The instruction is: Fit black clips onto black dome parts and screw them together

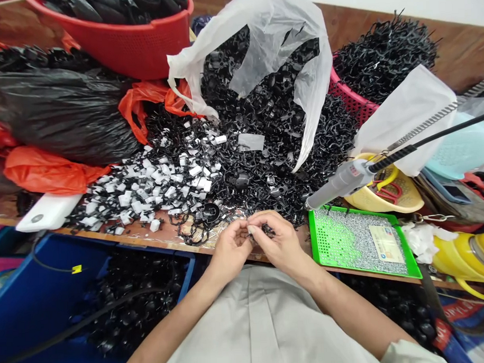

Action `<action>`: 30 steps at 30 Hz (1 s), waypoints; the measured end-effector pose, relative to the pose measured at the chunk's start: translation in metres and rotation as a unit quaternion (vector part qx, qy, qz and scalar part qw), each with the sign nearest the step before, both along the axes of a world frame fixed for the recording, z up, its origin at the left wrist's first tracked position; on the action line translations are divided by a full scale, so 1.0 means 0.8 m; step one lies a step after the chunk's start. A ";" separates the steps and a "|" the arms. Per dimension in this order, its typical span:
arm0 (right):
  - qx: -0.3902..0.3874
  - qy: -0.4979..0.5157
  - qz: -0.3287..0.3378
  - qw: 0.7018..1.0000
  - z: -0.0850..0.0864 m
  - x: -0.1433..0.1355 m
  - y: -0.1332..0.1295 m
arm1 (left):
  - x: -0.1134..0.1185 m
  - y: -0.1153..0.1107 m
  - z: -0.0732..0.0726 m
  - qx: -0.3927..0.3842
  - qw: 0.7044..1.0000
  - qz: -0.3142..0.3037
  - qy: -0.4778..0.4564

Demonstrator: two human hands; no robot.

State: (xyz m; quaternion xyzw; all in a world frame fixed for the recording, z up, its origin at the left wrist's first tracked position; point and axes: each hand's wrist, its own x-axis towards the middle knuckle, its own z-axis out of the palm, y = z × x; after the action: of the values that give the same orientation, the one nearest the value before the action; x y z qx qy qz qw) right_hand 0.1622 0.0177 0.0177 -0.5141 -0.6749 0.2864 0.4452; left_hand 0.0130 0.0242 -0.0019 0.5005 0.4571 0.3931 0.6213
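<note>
My left hand point(231, 246) and my right hand point(282, 244) meet at the front edge of the workbench, fingers curled and fingertips together. A small dark part point(251, 236), seemingly black plastic, shows between the fingertips; the fingers cover most of it. Just beyond my hands lies a big heap of small black plastic parts point(261, 159). To its left, many black pieces with white blocks point(147, 187) are spread out. Several black rings point(194, 233) lie near my left hand. Right of my right hand is a green tray point(314, 248) of tiny metal screws.
A grey electric screwdriver point(339, 184) hangs over the tray on a coiled spring. Behind stand a red basket point(142, 47), a pink basket point(348, 93) and an open white plastic bag point(276, 21). A blue bin point(43, 299) is below left; a yellow mug point(453, 259) is far right.
</note>
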 end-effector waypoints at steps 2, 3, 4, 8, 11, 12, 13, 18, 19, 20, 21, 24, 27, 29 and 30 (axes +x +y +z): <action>0.009 -0.041 -0.006 0.999 -0.003 -0.004 0.000 | -0.004 0.001 -0.001 0.032 0.998 0.043 0.027; 0.004 -0.064 -0.013 0.998 -0.005 -0.005 0.000 | -0.008 0.002 -0.002 0.052 0.995 0.062 0.053; -0.007 -0.082 -0.018 0.996 -0.007 -0.005 -0.001 | -0.011 0.002 -0.004 0.074 0.991 0.074 0.086; -0.058 -0.100 -0.008 0.993 -0.006 -0.005 -0.005 | -0.021 -0.003 -0.004 0.175 0.953 0.066 0.238; -0.083 -0.104 0.001 0.991 -0.002 -0.005 -0.005 | -0.020 -0.007 0.000 0.244 0.924 0.061 0.287; -0.087 -0.098 0.001 0.991 -0.002 -0.005 -0.005 | -0.019 -0.008 0.002 0.259 0.920 0.060 0.288; -0.089 -0.088 -0.002 0.992 -0.003 -0.005 -0.004 | -0.017 -0.008 0.004 0.271 0.917 0.057 0.286; -0.084 0.017 -0.024 0.996 -0.008 -0.003 -0.004 | -0.014 -0.011 0.008 0.237 0.936 0.053 0.256; -0.085 0.037 -0.027 0.995 -0.008 -0.003 -0.005 | -0.013 -0.011 0.008 0.211 0.946 0.053 0.239; -0.085 0.051 -0.029 0.995 -0.008 -0.002 -0.005 | -0.013 -0.011 0.008 0.184 0.957 0.050 0.217; -0.084 0.058 -0.027 0.994 -0.007 -0.002 -0.005 | -0.013 -0.012 0.008 0.158 0.967 0.046 0.194; -0.076 0.055 -0.006 0.996 -0.006 0.000 -0.005 | -0.012 -0.012 0.009 0.109 0.984 0.035 0.139; -0.075 0.065 0.001 0.995 -0.006 0.002 -0.006 | -0.012 -0.011 0.013 0.087 0.988 0.030 0.123; -0.075 0.074 -0.005 0.994 -0.007 0.003 -0.007 | -0.012 -0.010 0.016 0.082 0.988 0.026 0.125; -0.075 0.077 -0.005 0.994 -0.008 0.003 -0.008 | -0.012 -0.010 0.018 0.080 0.989 0.023 0.126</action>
State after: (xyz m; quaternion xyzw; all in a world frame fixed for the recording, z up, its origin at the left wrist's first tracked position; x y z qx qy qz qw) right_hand 0.1649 0.0113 0.0116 -0.5259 -0.6128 0.3725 0.4573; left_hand 0.0031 0.0161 0.0125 0.5837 0.5096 0.3765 0.5077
